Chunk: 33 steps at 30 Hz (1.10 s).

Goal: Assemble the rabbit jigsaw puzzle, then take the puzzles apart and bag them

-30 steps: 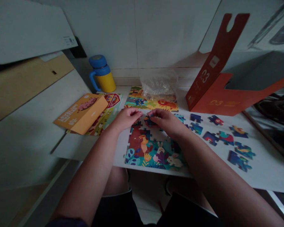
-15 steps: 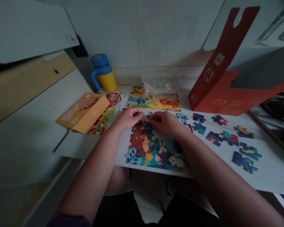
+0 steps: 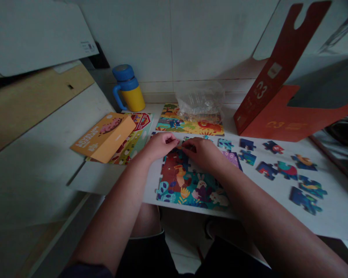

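Observation:
A partly assembled jigsaw puzzle (image 3: 178, 187) with rabbits and a fox-like animal lies on the white table in front of me. At its far edge my left hand (image 3: 161, 146) is closed, thumb and fingertips pinched together. My right hand (image 3: 201, 151) is closed just beside it, over the puzzle's upper part, with its fingers curled. Both sets of fingertips meet at a small puzzle piece (image 3: 179, 147), mostly hidden by them. Loose puzzle pieces, such as a red and teal one (image 3: 287, 170), are spread right of my right forearm.
An orange box (image 3: 278, 129) stands open at the back right. Behind the puzzle, a clear plastic bag (image 3: 201, 102) rests on a yellow picture sheet (image 3: 191, 129). To the left are a yellow folded card (image 3: 104, 137), a green farm sheet (image 3: 139, 143) and a blue-yellow mug (image 3: 133, 96).
My view has shifted slightly, moving the box and loose pieces rightward in the picture. My hands stay at the puzzle's far edge, fingertips a little closer together.

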Tool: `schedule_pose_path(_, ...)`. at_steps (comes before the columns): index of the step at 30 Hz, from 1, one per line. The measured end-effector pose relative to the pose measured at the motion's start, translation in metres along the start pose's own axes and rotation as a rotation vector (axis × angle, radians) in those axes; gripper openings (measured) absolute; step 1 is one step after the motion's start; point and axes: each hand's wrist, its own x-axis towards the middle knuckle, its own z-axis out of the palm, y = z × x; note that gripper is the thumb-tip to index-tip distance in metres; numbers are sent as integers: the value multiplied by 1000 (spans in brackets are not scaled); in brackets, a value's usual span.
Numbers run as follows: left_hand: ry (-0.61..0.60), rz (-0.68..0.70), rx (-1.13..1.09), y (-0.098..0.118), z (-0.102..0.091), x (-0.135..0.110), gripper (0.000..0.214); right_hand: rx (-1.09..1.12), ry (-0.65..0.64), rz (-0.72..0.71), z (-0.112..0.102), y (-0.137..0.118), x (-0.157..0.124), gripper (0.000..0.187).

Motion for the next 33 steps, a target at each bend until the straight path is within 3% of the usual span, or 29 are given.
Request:
schedule_pose_path(14, 44, -27, -31, 0, 0, 0, 28, -78, -16, -43, 8, 6, 1, 26)
schedule_pose_path(22, 285, -93, -84, -7, -9, 3, 29, -78, 16, -84, 2, -2, -1, 17)
schedule_pose_path(26, 413, -170, -21, -10, -16, 4, 32, -146, -10, -250, -5, -13, -7, 21)
schedule_pose_path(29, 419, -198, 40, -12, -17, 7, 33, -280, -84, -398, -3, -25, -11, 27)
schedule_pose_path(33, 405, -200, 82, -12, -14, 11, 32, -436, -113, -637, 7, -50, -16, 17)
